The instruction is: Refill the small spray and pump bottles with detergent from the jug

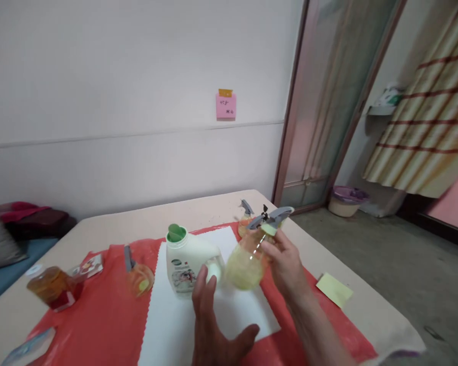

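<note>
My right hand [286, 259] grips a clear spray bottle [244, 268] by its neck, just under the grey spray head. The round bottle holds pale yellow liquid and is tilted above a white sheet [164, 335]. Below and to its left, my left hand [217, 328] is open, thumb and fingers spread, holding nothing. A pale green detergent bottle [191, 259] with a green spout stands just beyond my left fingertips; I cannot tell whether they touch it. Another spray bottle [246, 218] is behind, partly hidden. A third spray bottle [139, 278] is to the left.
A red plastic sheet [99, 320] covers much of the table [366, 300]. At left are a container of amber liquid [51, 290], a small packet [93, 265] and a blue-white packet [30, 348]. A yellow paper [334, 290] lies near the right edge. Behind stands a wall [137, 76].
</note>
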